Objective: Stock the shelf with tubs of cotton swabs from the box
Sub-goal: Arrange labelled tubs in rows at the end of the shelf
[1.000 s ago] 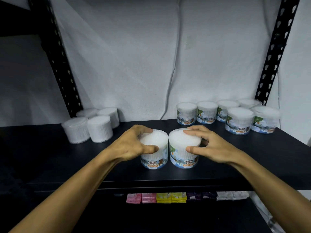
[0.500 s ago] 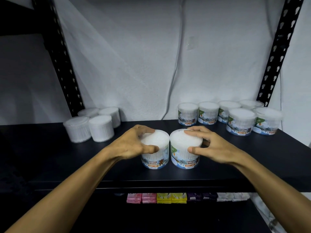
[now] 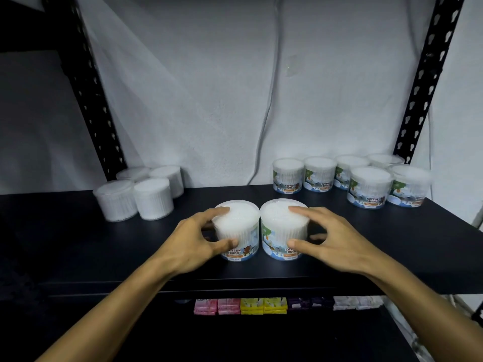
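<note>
Two tubs of cotton swabs stand side by side and touching near the front of the black shelf (image 3: 78, 244). My left hand (image 3: 190, 241) grips the left tub (image 3: 243, 226), index finger on its lid and thumb across its label. In the same way my right hand (image 3: 332, 239) grips the right tub (image 3: 277, 226), thumb low on its front and the other fingers curled round its right side. The box is not in view.
Several labelled tubs (image 3: 368, 186) stand in two rows at the back right, and several plain white tubs (image 3: 141, 194) at the back left. Black perforated uprights (image 3: 88, 87) (image 3: 428, 74) frame the shelf. Coloured packs (image 3: 261, 305) line the lower shelf.
The two tubs have stayed in place on the shelf. Both hands have slipped slightly back and down, so the thumbs now sit lower on the tubs' fronts.
</note>
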Demonstrator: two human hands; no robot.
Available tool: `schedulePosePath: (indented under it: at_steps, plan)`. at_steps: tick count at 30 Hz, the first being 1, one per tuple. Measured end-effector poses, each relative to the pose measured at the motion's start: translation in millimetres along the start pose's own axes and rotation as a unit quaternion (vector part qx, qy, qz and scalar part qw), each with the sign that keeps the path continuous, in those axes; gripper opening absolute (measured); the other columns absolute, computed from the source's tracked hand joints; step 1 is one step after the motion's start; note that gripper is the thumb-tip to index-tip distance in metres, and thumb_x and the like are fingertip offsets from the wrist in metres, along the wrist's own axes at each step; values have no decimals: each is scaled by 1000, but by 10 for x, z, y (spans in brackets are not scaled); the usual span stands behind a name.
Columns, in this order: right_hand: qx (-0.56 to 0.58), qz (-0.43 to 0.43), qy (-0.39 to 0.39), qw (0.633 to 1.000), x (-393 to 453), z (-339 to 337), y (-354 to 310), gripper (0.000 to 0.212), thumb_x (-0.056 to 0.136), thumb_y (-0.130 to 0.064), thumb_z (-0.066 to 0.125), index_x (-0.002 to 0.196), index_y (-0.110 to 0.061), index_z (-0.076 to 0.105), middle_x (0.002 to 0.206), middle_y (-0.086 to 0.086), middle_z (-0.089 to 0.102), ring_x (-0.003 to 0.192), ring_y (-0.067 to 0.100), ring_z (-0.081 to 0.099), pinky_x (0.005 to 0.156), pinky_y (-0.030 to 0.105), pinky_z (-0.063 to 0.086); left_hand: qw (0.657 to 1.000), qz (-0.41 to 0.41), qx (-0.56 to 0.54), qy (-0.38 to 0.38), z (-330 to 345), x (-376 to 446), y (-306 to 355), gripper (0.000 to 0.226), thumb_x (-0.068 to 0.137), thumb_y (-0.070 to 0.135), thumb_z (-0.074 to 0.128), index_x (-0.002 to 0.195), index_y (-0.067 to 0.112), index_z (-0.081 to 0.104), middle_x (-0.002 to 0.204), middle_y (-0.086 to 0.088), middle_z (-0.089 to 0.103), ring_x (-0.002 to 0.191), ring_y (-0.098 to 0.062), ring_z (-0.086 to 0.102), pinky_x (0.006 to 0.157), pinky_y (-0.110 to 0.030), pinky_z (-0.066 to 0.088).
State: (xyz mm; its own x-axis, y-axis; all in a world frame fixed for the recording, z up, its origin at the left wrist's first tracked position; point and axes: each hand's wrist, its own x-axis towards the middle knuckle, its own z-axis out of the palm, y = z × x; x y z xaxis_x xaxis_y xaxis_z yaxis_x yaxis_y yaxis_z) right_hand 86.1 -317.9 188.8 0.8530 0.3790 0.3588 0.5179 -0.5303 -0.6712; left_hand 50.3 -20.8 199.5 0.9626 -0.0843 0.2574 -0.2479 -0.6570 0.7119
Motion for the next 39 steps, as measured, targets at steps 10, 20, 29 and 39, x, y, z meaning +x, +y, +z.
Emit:
schedulePosePath:
  at_steps: [10,20,29,39]
  plan:
    - [62,31,31,997,91,-138,201,54,74,-29,79,124,-33,59,125,-11,52,114,5,55,88,23,53,1000,1,9,15,219,198,144,67,73,40,82,134,35,55,125,7,62,110,1,59,92,-14,45]
    - [9,96,-41,994,379,-744,694,57,82,-29,72,133,-38,49,143,-11,44,131,6,41,113,35,31,1000,4,-2,0,759,841,393,70,75,41,80,139,30,52,129,1,62,113,-5,59,92,-14,43]
    - [-149,138,43,978,662,-824,873,52,88,-20,64,137,-28,48,109,5,37,115,25,45,109,28,28,1000,-6,-20,4,1068,1287,523,69,78,36,79,140,26,51,130,1,61,113,-5,59,89,-8,41]
    - [-243,166,36,955,821,-831,792,51,92,-16,55,141,-23,42,125,18,43,116,36,50,106,32,35,1000,-8,-22,-3,1146,1482,571,69,79,35,78,141,25,50,131,0,61,112,-7,60,90,-13,43]
